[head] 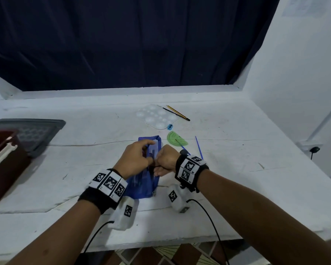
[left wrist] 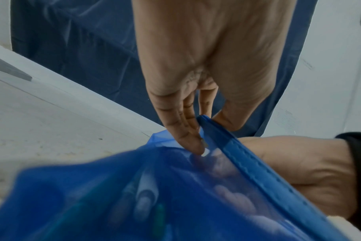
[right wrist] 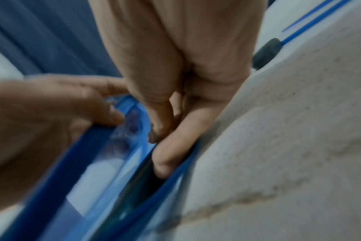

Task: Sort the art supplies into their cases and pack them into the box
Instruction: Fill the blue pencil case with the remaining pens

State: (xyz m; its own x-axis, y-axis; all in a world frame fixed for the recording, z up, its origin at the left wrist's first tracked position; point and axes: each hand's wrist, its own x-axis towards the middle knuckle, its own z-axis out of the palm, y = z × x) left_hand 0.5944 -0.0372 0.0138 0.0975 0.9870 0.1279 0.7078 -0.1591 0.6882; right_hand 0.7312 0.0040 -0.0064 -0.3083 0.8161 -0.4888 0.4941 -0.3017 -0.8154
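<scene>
A translucent blue zip pouch (head: 141, 180) lies on the rough white table (head: 227, 178), its long axis running near to far. The left hand (head: 134, 159) pinches its stitched rim; the right hand (head: 165, 161) pinches the other edge, fingers curled. The left wrist view shows pens inside. Farther off lie a green protractor (head: 177, 138), a clear palette (head: 158, 116) and a yellow pencil (head: 178, 113).

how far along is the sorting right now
Done: some pens already sit inside the blue pouch. In hand: the left hand holds its edge open while the right hand works at the opening. Left: palette, pencil, sharpener, protractor lie loose; the box waits.
</scene>
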